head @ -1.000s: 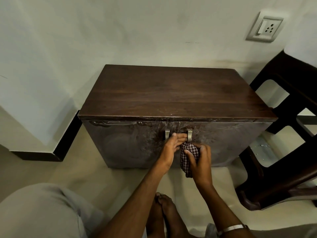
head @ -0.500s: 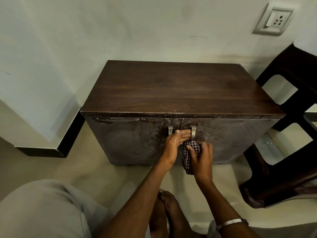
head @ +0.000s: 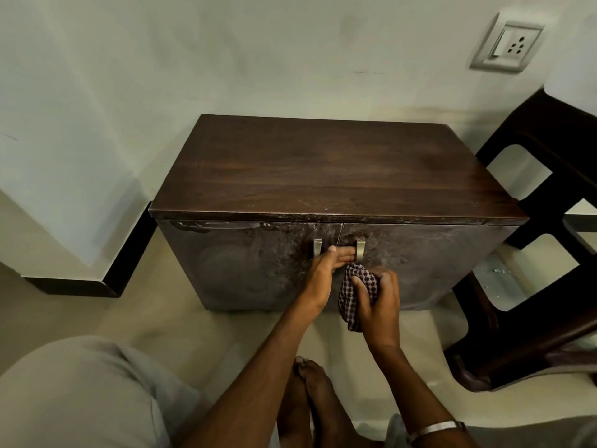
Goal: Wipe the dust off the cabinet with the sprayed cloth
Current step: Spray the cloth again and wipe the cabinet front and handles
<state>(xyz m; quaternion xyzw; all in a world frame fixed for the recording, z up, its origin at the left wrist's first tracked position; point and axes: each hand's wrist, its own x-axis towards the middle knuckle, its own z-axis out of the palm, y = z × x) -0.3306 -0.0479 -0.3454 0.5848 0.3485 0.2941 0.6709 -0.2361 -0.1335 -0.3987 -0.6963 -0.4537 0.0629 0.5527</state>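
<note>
While bare feet (head: pixel 310 396) show at six o'clock, the right hand (head: pixel 379 305) clenches the checked cloth (head: pixel 353 295) against the dusty front of the cabinet (head: pixel 323 176). At its eleven o'clock, the left hand (head: pixel 323 270) lies with straight fingers reaching the right door handle (head: pixel 359 250). A dark chair (head: pixel 533 253) stands at three o'clock.

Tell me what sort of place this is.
Probably a room in a home: a low wooden cabinet stands on the floor against a painted wall with a switch-and-socket plate, and a dark chair stands beside it.
</note>
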